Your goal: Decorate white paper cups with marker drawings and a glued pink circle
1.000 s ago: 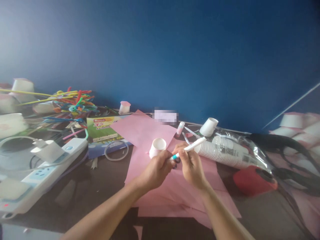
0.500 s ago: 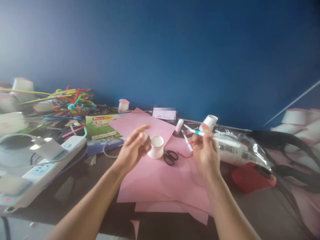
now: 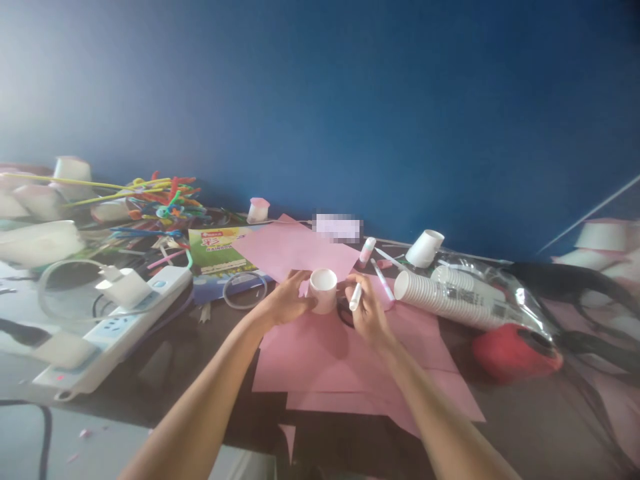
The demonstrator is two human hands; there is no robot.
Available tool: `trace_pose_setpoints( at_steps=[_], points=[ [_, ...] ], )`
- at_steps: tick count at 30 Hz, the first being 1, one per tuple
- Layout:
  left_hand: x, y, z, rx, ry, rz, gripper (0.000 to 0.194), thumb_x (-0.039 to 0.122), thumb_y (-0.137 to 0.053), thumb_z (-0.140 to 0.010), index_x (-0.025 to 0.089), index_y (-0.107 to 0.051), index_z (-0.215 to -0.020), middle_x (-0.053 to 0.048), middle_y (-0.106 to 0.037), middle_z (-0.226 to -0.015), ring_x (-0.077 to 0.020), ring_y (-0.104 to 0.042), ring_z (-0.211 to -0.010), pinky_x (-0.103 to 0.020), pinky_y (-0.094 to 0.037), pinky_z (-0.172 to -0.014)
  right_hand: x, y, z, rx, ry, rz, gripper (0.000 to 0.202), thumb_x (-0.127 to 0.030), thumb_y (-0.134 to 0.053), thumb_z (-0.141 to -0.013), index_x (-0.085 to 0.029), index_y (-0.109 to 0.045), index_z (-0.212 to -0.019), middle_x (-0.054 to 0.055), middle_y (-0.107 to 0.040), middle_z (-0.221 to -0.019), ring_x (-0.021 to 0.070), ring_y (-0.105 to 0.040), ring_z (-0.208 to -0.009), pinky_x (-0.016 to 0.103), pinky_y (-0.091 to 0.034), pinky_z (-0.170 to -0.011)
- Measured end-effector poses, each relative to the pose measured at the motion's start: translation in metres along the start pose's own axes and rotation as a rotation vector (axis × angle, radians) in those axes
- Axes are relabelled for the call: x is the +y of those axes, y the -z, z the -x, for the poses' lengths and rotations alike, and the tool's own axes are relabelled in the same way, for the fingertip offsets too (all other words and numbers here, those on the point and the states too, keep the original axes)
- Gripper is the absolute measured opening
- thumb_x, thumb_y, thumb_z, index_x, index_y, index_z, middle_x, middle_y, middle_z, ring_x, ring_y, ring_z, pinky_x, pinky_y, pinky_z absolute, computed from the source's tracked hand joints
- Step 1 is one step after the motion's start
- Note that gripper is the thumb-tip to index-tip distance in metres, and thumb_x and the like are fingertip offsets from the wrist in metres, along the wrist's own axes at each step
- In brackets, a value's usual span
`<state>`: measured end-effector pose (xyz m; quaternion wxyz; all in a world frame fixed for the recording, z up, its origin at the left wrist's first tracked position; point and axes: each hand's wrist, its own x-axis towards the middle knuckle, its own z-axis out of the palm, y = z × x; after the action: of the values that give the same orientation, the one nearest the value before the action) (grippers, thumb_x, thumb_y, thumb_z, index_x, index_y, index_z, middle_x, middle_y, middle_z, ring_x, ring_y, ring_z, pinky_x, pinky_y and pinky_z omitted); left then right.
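Observation:
A white paper cup (image 3: 324,301), mouth up, stands over the pink paper (image 3: 345,353) in front of me. My left hand (image 3: 289,300) is closed round the cup's left side, thumb in front. Close by on the right, my right hand (image 3: 369,312) grips a white marker (image 3: 355,297), its end pointing toward me; the fingertips are close to the cup's wall, and whether they touch it I cannot tell. Between cup and right hand show the black handles of scissors (image 3: 344,311), partly covered by that hand.
On the right lie nested paper cups (image 3: 450,300) in clear plastic, a red object (image 3: 515,353) and an upturned cup (image 3: 425,248). A glue stick (image 3: 367,250) and another marker (image 3: 383,280) lie behind my right hand. Leftward are a power strip (image 3: 120,330), pipe cleaners (image 3: 170,197) and a booklet (image 3: 210,267).
My left hand has come onto the cup from beside it. My right hand has moved left and down toward the cup with the marker, which now points toward me. The view has shifted slightly.

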<state>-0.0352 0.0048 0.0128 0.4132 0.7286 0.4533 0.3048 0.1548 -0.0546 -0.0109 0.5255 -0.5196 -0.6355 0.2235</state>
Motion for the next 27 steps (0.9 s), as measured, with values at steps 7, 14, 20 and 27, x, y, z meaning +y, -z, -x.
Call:
trace_pose_setpoints(
  at_steps=[7,14,20,27],
  points=[
    [0.012,-0.003,0.005,-0.128,-0.042,0.425,0.035,0.044,-0.061,-0.078,0.016,-0.063,-0.1,-0.006,-0.062,-0.089,-0.018,-0.052,-0.082,-0.025,-0.037,-0.072,-0.009,0.009,-0.004,0.122,-0.128,-0.241,0.028,-0.04,-0.043,-0.092,-0.02,-0.048,-0.111,0.008,-0.068,-0.092,0.0205,-0.067,-0.082,0.039,-0.054,-0.077],
    [0.006,-0.02,0.008,-0.174,0.139,0.791,0.046,0.061,-0.041,-0.086,0.017,-0.05,-0.075,0.006,-0.032,-0.05,-0.0084,-0.031,-0.047,-0.023,-0.026,-0.051,-0.027,0.011,0.005,0.089,0.076,-0.261,0.024,-0.031,-0.045,-0.093,-0.025,-0.044,-0.116,0.009,-0.063,-0.113,0.0202,-0.061,-0.107,0.04,-0.052,-0.085],
    [0.005,-0.019,0.009,-0.364,0.151,0.963,0.069,0.078,-0.029,-0.077,0.015,-0.057,-0.085,0.007,-0.03,-0.047,-0.0089,-0.027,-0.046,-0.024,-0.027,-0.051,-0.035,0.002,0.011,0.077,0.167,-0.232,0.024,-0.025,-0.044,-0.093,-0.024,-0.043,-0.117,0.011,-0.061,-0.116,0.0207,-0.059,-0.11,0.042,-0.05,-0.091],
    [0.002,-0.019,0.012,-0.27,0.176,0.987,0.049,0.064,-0.047,-0.081,0.016,-0.053,-0.081,0.006,-0.034,-0.048,-0.0079,-0.03,-0.047,-0.023,-0.03,-0.054,-0.047,0.01,0.012,0.206,0.188,-0.274,0.024,-0.027,-0.054,-0.088,-0.024,-0.046,-0.111,0.007,-0.063,-0.101,0.0172,-0.063,-0.092,0.034,-0.053,-0.075]
  ],
)
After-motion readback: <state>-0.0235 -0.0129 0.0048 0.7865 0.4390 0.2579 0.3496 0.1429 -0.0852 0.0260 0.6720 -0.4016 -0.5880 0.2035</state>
